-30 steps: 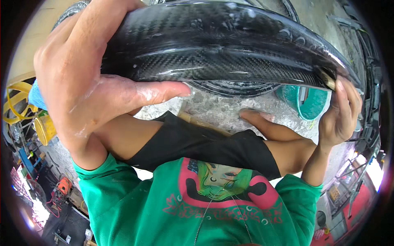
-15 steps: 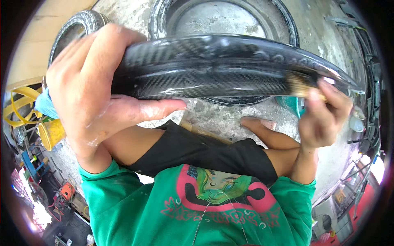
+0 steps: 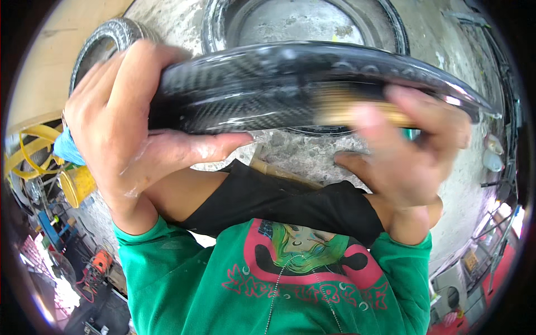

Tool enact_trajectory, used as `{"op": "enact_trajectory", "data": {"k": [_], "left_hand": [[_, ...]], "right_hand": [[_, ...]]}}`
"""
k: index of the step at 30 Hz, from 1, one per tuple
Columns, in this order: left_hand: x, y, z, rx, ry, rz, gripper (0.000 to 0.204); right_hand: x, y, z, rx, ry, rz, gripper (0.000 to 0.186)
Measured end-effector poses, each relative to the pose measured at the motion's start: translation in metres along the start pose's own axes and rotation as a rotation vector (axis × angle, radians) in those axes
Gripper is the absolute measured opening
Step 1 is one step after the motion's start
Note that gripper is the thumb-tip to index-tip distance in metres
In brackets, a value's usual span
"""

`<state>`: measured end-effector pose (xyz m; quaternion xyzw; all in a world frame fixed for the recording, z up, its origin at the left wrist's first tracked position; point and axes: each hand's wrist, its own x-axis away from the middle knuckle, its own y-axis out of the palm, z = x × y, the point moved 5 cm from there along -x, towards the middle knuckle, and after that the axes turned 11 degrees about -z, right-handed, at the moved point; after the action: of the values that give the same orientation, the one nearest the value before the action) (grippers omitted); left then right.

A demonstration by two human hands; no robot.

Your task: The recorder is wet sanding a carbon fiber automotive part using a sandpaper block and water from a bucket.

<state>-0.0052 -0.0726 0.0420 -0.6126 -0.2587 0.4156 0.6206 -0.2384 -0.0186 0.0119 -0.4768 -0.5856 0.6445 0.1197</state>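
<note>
Spanning both hands in the head view, a long curved panel (image 3: 251, 92) is held above the person's lap. The left hand (image 3: 120, 114) clasps its left end, the thumb stretched along the lower edge and the fingers curled over the top; the fingertips are hidden. The right hand (image 3: 416, 145), motion-blurred, pinches a brush (image 3: 338, 106), whose pale bristles lie to the left of that hand, against the panel's lower face.

Brushing appears to be in progress. The surface left of the bristles, toward the left hand, is already glossy; whether it is fully covered cannot be determined. The section behind the right hand and the reverse side are not shown, so the remaining portion cannot be stated.

The panel is black with a visible carbon-type weave, clearest near the left thumb. Bright streaks run lengthwise, and a row of dull, rounded marks shows along the upper part, above the brush. Beyond both hands, a large black ring (image 3: 398, 34) lies on the grey floor (image 3: 290, 146).
</note>
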Motion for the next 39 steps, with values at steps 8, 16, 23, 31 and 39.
{"op": "enact_trajectory", "data": {"k": [8, 16, 23, 31, 39], "left_hand": [[-0.001, -0.001, -0.006, 0.040, 0.079, 0.083, 0.080], [0.010, -0.001, -0.008, 0.032, 0.006, 0.046, 0.078], [0.000, -0.003, 0.010, 0.008, 0.095, 0.203, 0.079], [0.000, -0.004, -0.006, 0.067, 0.055, 0.128, 0.093], [0.005, -0.003, 0.007, 0.037, 0.285, 0.110, 0.092]], "right_hand": [[0.046, -0.024, 0.062, -0.028, 0.052, 0.009, 0.027], [-0.006, 0.017, -0.019, -0.034, -0.116, -0.020, 0.031], [0.054, -0.038, 0.053, 0.041, 0.115, 0.054, 0.028], [-0.034, -0.025, -0.023, -0.045, 0.088, -0.702, 0.059], [-0.044, -0.011, 0.009, 0.023, 0.159, -0.900, 0.078]]}}
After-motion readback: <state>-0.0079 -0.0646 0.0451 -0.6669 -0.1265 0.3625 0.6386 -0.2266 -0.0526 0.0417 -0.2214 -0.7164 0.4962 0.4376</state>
